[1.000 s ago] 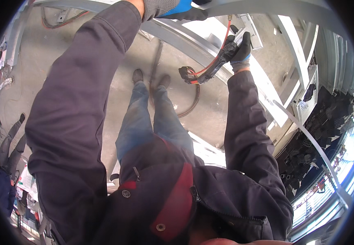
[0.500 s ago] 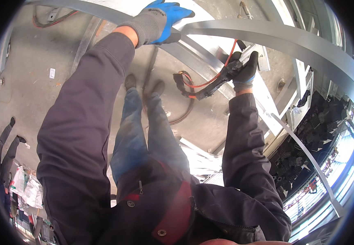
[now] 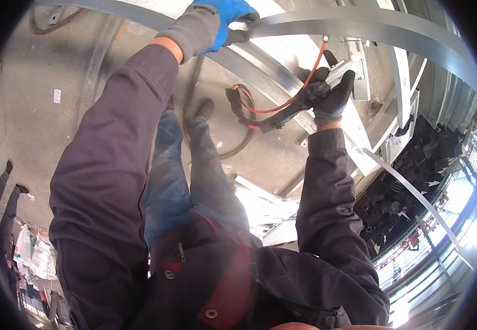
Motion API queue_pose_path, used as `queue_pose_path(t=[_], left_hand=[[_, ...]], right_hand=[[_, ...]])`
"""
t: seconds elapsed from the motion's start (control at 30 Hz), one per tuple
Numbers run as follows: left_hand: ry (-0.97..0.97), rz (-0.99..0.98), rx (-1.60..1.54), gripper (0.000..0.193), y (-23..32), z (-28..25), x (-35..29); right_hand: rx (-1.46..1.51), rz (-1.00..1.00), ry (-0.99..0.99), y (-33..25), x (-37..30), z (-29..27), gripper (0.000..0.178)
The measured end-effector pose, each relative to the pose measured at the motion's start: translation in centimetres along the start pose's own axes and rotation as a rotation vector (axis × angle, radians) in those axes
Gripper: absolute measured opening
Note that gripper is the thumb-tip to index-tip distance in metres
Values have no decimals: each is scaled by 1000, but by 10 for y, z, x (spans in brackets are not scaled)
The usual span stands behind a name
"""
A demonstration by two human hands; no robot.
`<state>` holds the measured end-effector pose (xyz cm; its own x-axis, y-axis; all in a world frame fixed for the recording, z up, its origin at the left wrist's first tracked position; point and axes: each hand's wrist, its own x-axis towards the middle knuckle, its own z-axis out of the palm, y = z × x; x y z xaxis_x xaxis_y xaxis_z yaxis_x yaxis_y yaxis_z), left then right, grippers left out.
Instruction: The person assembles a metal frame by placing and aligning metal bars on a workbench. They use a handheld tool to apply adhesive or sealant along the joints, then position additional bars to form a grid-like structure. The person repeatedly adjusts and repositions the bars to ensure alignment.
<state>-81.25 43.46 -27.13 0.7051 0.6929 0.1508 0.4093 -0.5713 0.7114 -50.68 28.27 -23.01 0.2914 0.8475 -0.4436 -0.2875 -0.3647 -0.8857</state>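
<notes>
My left hand (image 3: 211,25), in a blue and grey work glove, is closed at the end of a long grey metal bar (image 3: 354,23); its thumb lies below the bar's end and its fingers above. My right hand (image 3: 335,102), in a dark glove, grips a silver-bodied hand tool (image 3: 342,71) with a black-wrapped tail. A red hose (image 3: 314,66) curves beside the tool, and the tool's far end is partly hidden by my fingers. Below the bar runs a metal beam (image 3: 260,69) on a slant.
Dark hose (image 3: 238,148) loops over the concrete floor (image 3: 123,99) by my feet. A black heap of parts (image 3: 398,203) lies at the right, beside a thin pale strip (image 3: 414,192). Another person's legs (image 3: 7,209) and white bags (image 3: 40,256) show at the far left.
The fingers and thumb of my left hand have drawn closer together around the bar's end. My right hand still grips the tool, a little lower in view. The whole view has shifted slightly.
</notes>
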Motion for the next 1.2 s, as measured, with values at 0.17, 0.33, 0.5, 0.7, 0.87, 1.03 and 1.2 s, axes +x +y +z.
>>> queue_pose_path(t=[0.17, 0.33, 0.5, 0.7, 0.87, 1.03, 1.2], left_hand=[[46, -4, -21, 28, -2, 7, 0], [0, 6, -12, 31, -5, 9, 3], [132, 110, 37, 41, -11, 18, -2], [215, 212, 21, 44, -18, 25, -4], [150, 178, 21, 40, -15, 22, 0], [99, 160, 1, 40, -15, 19, 1], [144, 159, 36, 45, -13, 21, -1]], right_hand=[[-28, -22, 61, 3, 2, 0, 71], [33, -14, 80, 5, 1, 2, 78], [92, 18, 63, 6, 0, -4, 75], [-129, -102, 236, 17, 9, -14, 71], [-35, -83, 155, 19, 7, -17, 70], [-34, -82, 170, 20, 7, -9, 71], [-126, -117, 146, 16, 5, -5, 72]])
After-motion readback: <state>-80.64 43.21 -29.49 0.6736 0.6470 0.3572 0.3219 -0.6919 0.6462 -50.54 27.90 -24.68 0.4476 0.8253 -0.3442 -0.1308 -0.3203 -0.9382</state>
